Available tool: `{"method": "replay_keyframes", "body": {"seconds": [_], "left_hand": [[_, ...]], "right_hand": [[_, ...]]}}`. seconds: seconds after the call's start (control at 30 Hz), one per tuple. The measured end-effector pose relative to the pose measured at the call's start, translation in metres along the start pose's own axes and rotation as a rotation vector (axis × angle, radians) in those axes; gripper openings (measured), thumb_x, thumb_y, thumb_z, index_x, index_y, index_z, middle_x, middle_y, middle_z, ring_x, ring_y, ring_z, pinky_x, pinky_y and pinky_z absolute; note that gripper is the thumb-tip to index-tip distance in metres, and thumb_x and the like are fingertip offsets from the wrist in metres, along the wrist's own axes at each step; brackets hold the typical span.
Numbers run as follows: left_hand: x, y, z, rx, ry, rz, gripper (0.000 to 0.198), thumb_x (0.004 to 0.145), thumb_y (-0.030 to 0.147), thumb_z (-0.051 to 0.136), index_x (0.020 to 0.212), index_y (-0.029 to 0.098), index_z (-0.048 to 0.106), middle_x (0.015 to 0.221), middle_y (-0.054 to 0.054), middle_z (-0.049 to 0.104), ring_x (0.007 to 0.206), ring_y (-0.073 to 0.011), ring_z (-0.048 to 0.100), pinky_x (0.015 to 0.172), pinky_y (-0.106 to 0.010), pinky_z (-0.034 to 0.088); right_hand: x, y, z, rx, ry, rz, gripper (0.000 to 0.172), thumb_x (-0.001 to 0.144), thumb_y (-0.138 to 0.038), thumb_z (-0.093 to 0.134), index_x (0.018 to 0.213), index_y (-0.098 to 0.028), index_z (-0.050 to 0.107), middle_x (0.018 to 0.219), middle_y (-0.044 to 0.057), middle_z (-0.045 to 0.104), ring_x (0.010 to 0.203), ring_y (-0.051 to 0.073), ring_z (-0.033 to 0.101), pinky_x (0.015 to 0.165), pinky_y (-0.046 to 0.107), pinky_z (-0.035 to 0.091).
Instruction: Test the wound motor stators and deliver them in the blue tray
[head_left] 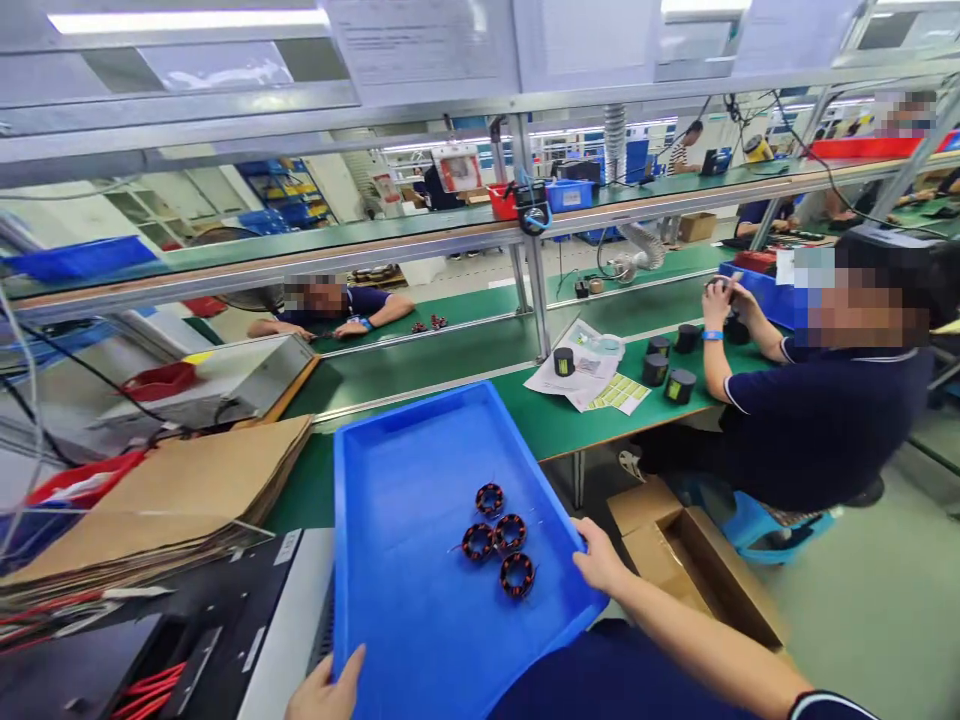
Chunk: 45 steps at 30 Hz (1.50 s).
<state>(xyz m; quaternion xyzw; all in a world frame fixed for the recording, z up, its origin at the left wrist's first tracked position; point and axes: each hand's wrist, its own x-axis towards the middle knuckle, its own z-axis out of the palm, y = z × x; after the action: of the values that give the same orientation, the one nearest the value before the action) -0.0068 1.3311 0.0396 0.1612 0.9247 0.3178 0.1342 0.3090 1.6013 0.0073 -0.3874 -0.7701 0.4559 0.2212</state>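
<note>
A large blue plastic tray (pixel 405 640) is held between my two hands, its far end over the green workbench. My left hand (pixel 328 690) grips the near left rim, thumb on the inside and fingers partly cut off by the lower frame edge. On the right side wall my right hand (pixel 600 560) is closed, with its fingers hooked under the rim. Several ring-shaped wound coils, black with copper-red windings, lie in the tray's right half. One coil (pixel 517 576) sits nearest me, another (pixel 489 499) farthest away. Neither hand touches the coils.
A seated co-worker (pixel 832 400) at the right handles a small part beside black cylinders (pixel 679 386) and paper sheets (pixel 577 365). Flattened cardboard (pixel 172 490) and a black-topped unit (pixel 225 600) stand left. An open carton (pixel 697 560) is on the floor. Another person sits across.
</note>
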Motion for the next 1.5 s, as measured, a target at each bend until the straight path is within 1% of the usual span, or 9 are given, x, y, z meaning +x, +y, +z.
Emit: {"method": "replay_keyframes", "body": {"seconds": [0.17,0.33,0.6,0.83,0.97,1.1,1.27,1.43,1.5], "left_hand": [[0.12,0.06,0.042,-0.118,-0.052,0.083,0.027,0.06,0.049,0.054,0.061,0.024,0.061,0.062,-0.006,0.065,0.078,-0.0355,0.065,0.064,-0.041,0.053],[0.226,0.134,0.09,-0.161,-0.043,0.175,0.033,0.06,0.05,0.052,0.06,0.018,0.061,0.056,-0.006,0.06,0.068,-0.0305,0.061,0.061,-0.036,0.047],[0.388,0.253,0.144,-0.159,-0.05,0.202,0.029,0.066,0.041,0.048,0.053,0.016,0.054,0.049,-0.003,0.048,0.052,-0.0182,0.045,0.052,-0.029,0.033],[0.542,0.342,0.18,-0.177,-0.106,0.272,0.022,0.072,0.029,0.053,0.059,0.012,0.059,0.055,-0.004,0.054,0.061,-0.0184,0.051,0.057,-0.027,0.036],[0.611,0.378,0.207,-0.18,-0.142,0.265,0.018,0.071,0.023,0.057,0.057,0.012,0.059,0.054,-0.003,0.053,0.06,-0.0164,0.052,0.058,-0.025,0.036],[0.652,0.392,0.23,-0.175,-0.179,0.244,0.018,0.073,0.021,0.058,0.057,0.013,0.058,0.056,-0.002,0.054,0.06,-0.0153,0.052,0.059,-0.024,0.036],[0.672,0.4,0.242,-0.132,-0.201,0.201,0.021,0.075,0.023,0.057,0.056,0.015,0.055,0.057,-0.003,0.054,0.061,-0.0171,0.054,0.06,-0.026,0.038],[0.663,0.399,0.23,-0.045,-0.216,0.199,0.02,0.078,0.032,0.056,0.077,0.013,0.06,0.076,-0.009,0.062,0.078,-0.0251,0.061,0.073,-0.033,0.046],[0.645,0.388,0.222,0.006,-0.161,0.233,0.04,0.075,0.038,0.059,0.101,0.007,0.057,0.101,-0.018,0.06,0.1,-0.0321,0.057,0.086,-0.042,0.045]], "right_hand": [[0.108,0.002,-0.005,0.0,0.101,-0.015,0.055,0.053,-0.003,0.041,0.099,-0.018,0.068,0.091,0.005,0.061,0.087,0.019,0.057,0.083,0.029,0.044],[0.245,0.019,-0.021,-0.045,0.149,-0.042,0.054,0.057,-0.007,0.043,0.105,-0.014,0.067,0.089,0.007,0.063,0.082,0.02,0.058,0.081,0.033,0.046],[0.454,0.013,-0.046,-0.015,0.165,-0.009,0.058,0.055,-0.012,0.045,0.109,-0.013,0.065,0.111,0.009,0.067,0.106,0.026,0.059,0.097,0.041,0.043],[0.585,0.015,-0.047,0.022,0.286,0.064,0.06,0.055,-0.02,0.048,0.112,-0.012,0.065,0.109,0.012,0.068,0.099,0.027,0.063,0.093,0.04,0.048],[0.642,0.029,-0.044,-0.008,0.363,0.108,0.062,0.054,-0.026,0.051,0.112,-0.011,0.066,0.104,0.011,0.07,0.092,0.027,0.066,0.087,0.039,0.052],[0.68,0.041,-0.04,-0.025,0.372,0.12,0.059,0.053,-0.03,0.053,0.107,-0.014,0.068,0.103,0.009,0.071,0.093,0.028,0.067,0.086,0.039,0.053],[0.708,0.041,-0.041,-0.098,0.326,0.141,0.055,0.055,-0.025,0.054,0.107,-0.015,0.068,0.099,0.008,0.071,0.093,0.027,0.066,0.085,0.038,0.054],[0.697,0.009,-0.037,-0.285,0.392,0.101,0.055,0.062,-0.024,0.057,0.114,-0.01,0.063,0.11,0.015,0.063,0.11,0.03,0.057,0.1,0.046,0.043],[0.674,-0.009,-0.027,-0.29,0.479,0.045,0.056,0.068,-0.026,0.058,0.121,-0.01,0.058,0.12,0.017,0.057,0.118,0.029,0.051,0.105,0.047,0.039]]}}
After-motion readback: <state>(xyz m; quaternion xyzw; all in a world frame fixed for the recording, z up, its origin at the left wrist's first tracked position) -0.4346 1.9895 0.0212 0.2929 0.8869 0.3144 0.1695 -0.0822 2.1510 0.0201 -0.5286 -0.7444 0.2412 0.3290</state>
